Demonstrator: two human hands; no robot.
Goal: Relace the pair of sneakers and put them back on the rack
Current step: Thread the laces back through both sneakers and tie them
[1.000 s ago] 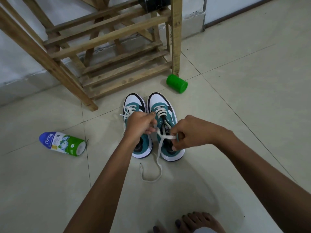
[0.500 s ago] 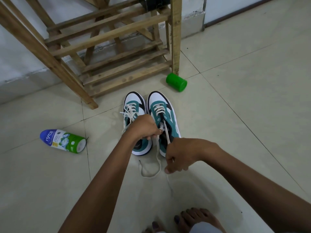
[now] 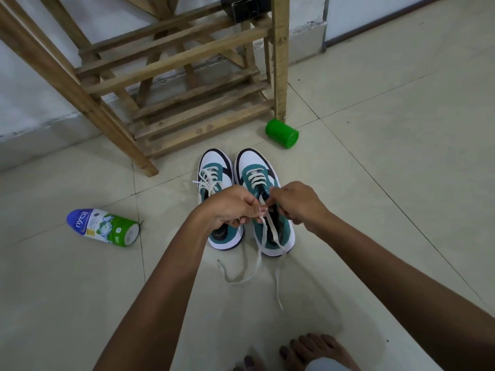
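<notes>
Two sneakers [image 3: 245,199] sit mid-frame on the floor [image 3: 375,183]; our left hand [image 3: 231,207] and right hand [image 3: 293,203], each pinching the right shoe's lace [image 3: 263,236], have risen from near the heel to the eyelets, so threading continues. Our fingers hide the eyelet itself. Upper left, the rack [image 3: 187,84] waits

I count two sneakers [image 3: 263,199] side by side on the floor, one wooden rack [image 3: 187,84] behind them, one green cap [image 3: 281,133], one powder bottle [image 3: 103,227] lying on its side, two hands [image 3: 233,207] over the shoes, and two loose lace ends [image 3: 257,266] trailing from the right sneaker.
</notes>
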